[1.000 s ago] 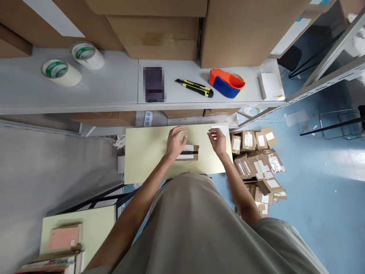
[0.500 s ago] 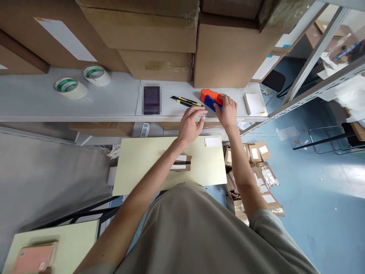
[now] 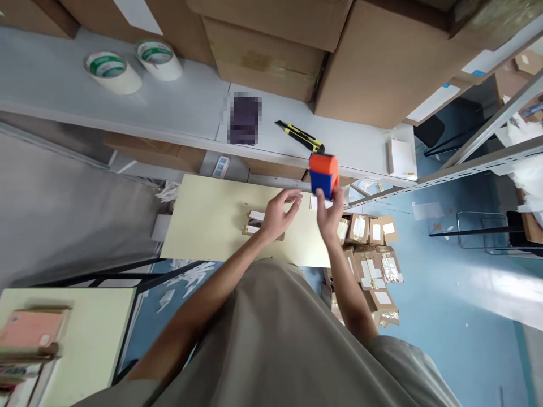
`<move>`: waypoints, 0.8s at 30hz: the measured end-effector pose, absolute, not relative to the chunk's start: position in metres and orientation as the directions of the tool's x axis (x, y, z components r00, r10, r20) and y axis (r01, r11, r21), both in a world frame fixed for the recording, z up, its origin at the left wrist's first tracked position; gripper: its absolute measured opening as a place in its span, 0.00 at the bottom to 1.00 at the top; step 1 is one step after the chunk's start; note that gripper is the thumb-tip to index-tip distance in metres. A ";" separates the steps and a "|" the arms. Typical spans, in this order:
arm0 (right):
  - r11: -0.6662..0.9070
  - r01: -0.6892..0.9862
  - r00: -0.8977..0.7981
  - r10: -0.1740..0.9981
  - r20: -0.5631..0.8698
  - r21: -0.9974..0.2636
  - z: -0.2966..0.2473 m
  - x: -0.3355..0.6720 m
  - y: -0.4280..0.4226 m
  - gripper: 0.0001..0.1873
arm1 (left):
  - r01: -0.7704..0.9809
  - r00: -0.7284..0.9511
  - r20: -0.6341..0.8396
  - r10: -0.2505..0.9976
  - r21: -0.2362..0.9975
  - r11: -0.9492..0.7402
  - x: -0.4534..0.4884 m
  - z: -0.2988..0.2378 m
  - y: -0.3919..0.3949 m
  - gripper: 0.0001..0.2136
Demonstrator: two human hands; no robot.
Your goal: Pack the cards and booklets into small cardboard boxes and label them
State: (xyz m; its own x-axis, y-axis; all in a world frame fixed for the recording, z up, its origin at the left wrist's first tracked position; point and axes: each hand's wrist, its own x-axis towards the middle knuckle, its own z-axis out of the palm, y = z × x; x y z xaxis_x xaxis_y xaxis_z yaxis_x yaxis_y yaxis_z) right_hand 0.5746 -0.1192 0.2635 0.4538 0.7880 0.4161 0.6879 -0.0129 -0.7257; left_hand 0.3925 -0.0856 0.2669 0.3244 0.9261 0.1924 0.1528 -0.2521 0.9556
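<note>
An orange and blue tape dispenser [image 3: 323, 175] is up off the shelf, held from below by my right hand [image 3: 330, 215]. My left hand [image 3: 278, 213] hovers over the pale yellow table [image 3: 203, 220] with fingers apart and bent, holding nothing. Partly behind that hand and forearm lies a small brown cardboard package [image 3: 251, 226] with white labels. Black and yellow utility knives [image 3: 301, 135] rest on the grey shelf [image 3: 190, 107], just beyond the dispenser. A white label [image 3: 314, 202] on the table is partly covered by my right hand and the dispenser.
Two tape rolls [image 3: 112, 73] stand on the shelf's left, and a stack of white paper [image 3: 401, 157] on its right. Large cardboard boxes [image 3: 263, 56] line the back. Several small cartons [image 3: 369, 265] are piled right of the table. A second table [image 3: 85, 350] stands at lower left.
My right hand has lifted the tape dispenser off the shelf and drawn it back toward the table. My left hand has come back from near the shelf edge. The view has tilted and shifted.
</note>
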 end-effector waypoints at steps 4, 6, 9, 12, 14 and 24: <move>-0.105 0.376 0.381 0.923 0.050 -0.921 0.255 0.507 -0.178 0.20 | 0.065 0.208 -0.009 0.978 0.998 -0.004 0.358 0.245 -0.129 0.18; -0.145 0.274 0.343 0.938 -0.044 -0.951 0.249 0.486 -0.191 0.20 | 0.033 0.191 -0.086 0.978 0.996 0.081 0.339 0.238 -0.144 0.20; -0.181 0.191 0.276 0.953 -0.124 -0.965 0.240 0.469 -0.195 0.22 | 0.020 0.195 -0.143 0.970 0.990 0.142 0.312 0.229 -0.157 0.20; -0.230 0.152 0.192 0.961 -0.200 -0.961 0.228 0.460 -0.191 0.27 | 0.033 0.205 -0.170 0.964 0.986 0.166 0.288 0.222 -0.162 0.20; -0.290 0.148 0.160 0.950 -0.266 -0.946 0.220 0.455 -0.186 0.31 | 0.050 0.222 -0.192 0.956 0.981 0.186 0.276 0.218 -0.164 0.20; -0.471 0.042 -0.051 0.880 -0.473 -0.881 0.210 0.423 -0.181 0.43 | 0.007 0.278 -0.363 0.889 0.926 0.376 0.212 0.200 -0.125 0.37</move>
State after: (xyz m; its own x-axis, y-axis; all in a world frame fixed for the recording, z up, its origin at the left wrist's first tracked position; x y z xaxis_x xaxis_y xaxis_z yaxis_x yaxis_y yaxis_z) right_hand 0.4226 -0.1808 0.2105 -0.0509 0.8797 -0.4729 0.0421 -0.4712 -0.8810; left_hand 0.2122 -0.1251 0.1999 0.2776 0.8893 -0.3633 0.0067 0.3764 0.9264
